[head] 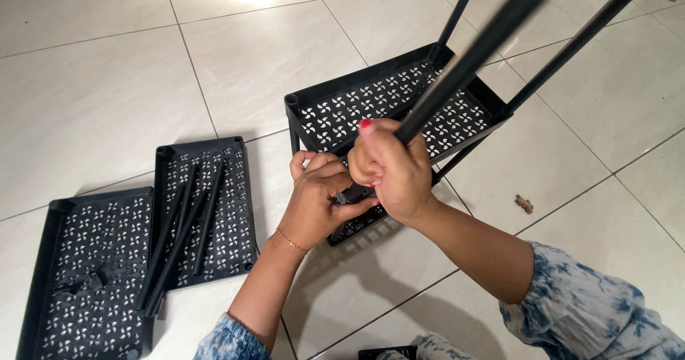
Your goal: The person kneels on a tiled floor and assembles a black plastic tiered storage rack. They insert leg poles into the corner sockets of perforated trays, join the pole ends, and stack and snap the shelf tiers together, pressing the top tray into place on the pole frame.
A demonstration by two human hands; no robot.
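Step in hand: my right hand [396, 174] clamps the pole [464, 64] over the shelf [399, 103] corner on the floor, left hand [321, 196] pinching its foot; next needs straight seating, I judge.

A pale tiled floor [107, 82] carries everything, its big glossy squares split by thin dark joints, with a bright patch of light near the top edge. Two black perforated trays lie flat on it at the left: the nearer tray [85, 274] and the farther tray [235, 210], side by side and touching. A bundle of black rods [178, 235] rests across them. A partly built black rack [389, 110] stands to the right. A small brown scrap [524, 204] lies beside it.
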